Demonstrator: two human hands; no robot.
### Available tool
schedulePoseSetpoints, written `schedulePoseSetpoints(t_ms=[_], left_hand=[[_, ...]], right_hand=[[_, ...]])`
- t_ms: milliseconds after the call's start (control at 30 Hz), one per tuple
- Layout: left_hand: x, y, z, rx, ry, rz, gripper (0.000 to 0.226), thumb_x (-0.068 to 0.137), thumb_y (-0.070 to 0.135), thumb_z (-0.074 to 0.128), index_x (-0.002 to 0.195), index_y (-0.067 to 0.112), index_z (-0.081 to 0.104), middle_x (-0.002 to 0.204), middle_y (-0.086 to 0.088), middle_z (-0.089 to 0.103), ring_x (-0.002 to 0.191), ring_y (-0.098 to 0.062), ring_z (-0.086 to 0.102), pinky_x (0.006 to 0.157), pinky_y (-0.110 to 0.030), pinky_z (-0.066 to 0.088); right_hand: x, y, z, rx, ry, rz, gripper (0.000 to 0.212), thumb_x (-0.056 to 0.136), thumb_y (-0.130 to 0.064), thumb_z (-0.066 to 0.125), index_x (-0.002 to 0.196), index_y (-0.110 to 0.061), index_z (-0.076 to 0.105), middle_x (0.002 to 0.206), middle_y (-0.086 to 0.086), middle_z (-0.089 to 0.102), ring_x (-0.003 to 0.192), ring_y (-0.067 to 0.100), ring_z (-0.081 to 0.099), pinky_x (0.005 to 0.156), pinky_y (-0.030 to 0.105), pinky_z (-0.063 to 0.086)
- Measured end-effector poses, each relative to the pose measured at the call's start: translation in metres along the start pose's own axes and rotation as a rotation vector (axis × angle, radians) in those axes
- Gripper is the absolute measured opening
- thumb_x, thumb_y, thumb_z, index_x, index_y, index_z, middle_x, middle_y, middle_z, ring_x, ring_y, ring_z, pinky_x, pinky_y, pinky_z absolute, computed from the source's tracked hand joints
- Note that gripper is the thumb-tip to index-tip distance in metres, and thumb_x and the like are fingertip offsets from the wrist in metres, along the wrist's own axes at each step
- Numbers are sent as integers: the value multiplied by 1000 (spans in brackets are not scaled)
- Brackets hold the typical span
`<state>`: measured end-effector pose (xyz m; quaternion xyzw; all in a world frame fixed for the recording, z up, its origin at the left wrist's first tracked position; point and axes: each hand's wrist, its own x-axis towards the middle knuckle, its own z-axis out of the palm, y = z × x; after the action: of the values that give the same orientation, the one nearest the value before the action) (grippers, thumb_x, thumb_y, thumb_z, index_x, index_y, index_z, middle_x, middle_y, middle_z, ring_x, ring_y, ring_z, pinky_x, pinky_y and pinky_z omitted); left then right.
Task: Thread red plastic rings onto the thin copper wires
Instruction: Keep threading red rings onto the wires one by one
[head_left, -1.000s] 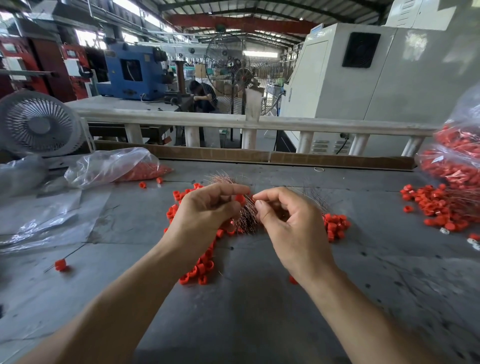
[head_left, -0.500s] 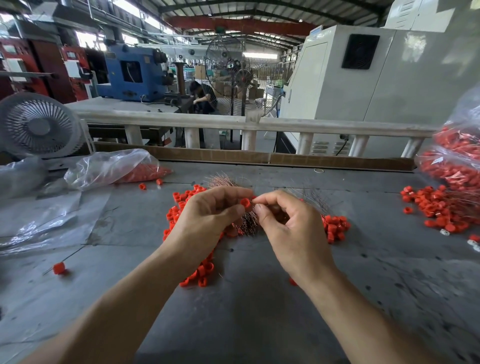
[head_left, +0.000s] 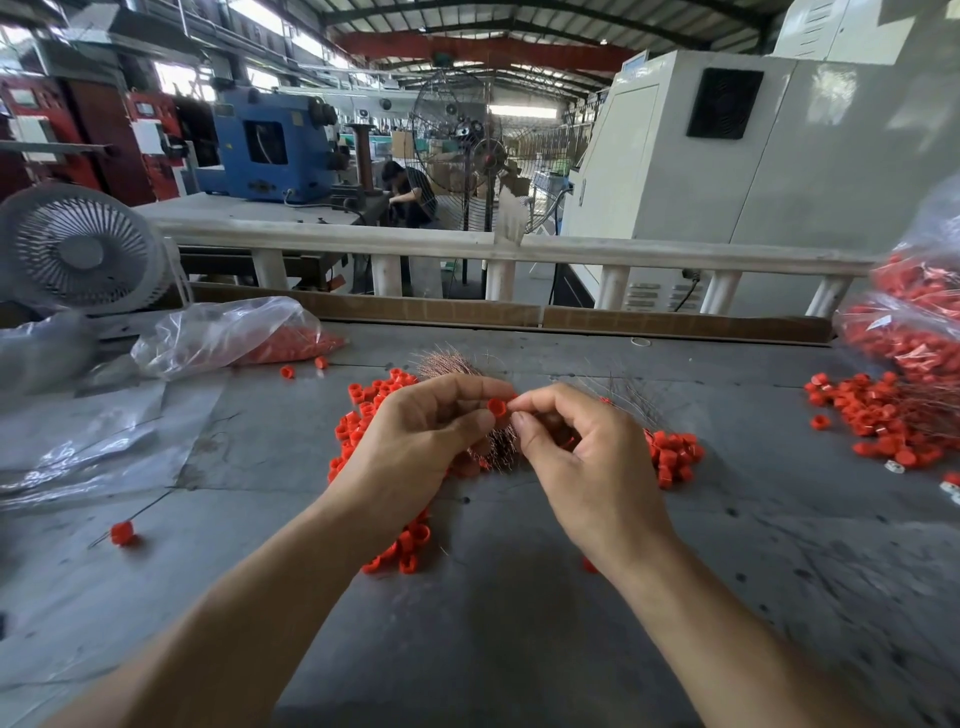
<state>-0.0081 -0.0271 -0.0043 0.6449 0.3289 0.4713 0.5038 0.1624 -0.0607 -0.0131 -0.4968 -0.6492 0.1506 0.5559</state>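
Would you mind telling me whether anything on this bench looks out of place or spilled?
One red ring on a wire lies alone at the left of the table, apart from the loose ring pile under the hands. Two more rings lie scattered beside the plastic bag.

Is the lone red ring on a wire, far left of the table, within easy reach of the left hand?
Probably yes, once freed: the left hand pinches a red ring, but bare table lies between it and the lone ring.
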Motion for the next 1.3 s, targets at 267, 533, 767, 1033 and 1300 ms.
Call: schedulePoseSetpoints(t_ms=[267,533,767,1033,1300], left_hand=[[1,-2,0,28,5,23,31,97,3,65,115,24,77,91,-6,73,82,-27,64,79,-35,57],[3,-3,1,32,20,38,33,97,2,64,111,27,79,86,-14,65,75,-18,56,71,-32,51],[4,-4,2,-40,41,38,20,95,-4,65,104,12,75,76,3,70,66,-11,58,59,-19,51],[6,-9,-4,123,64,82,28,94,0,68,101,25,77,77,7,71,67,-9,60,64,-21,52],[6,-11,-3,235,94,100,26,94,4,70,104,27,78,74,4,70,65,-8,59,63,-24,52]], right_hand=[[1,2,1,-10,0,1,12,94,-14,73,90,-25,76,75,-13,71,72,7,67,63,18,52],[2,4,1,-48,-9,-9,10,94,-15,73,88,-23,77,72,-14,70,68,6,65,61,18,50],[2,5,2,-61,-6,0,7,94,-18,74,91,-23,77,73,-11,71,71,9,66,68,29,53],[1,6,3,-20,14,60,4,92,-18,76,93,-21,78,76,-10,75,75,6,71,74,31,57],[2,6,3,-55,-13,73,6,92,-19,76,87,-22,76,71,-9,73,70,8,69,71,34,56]])
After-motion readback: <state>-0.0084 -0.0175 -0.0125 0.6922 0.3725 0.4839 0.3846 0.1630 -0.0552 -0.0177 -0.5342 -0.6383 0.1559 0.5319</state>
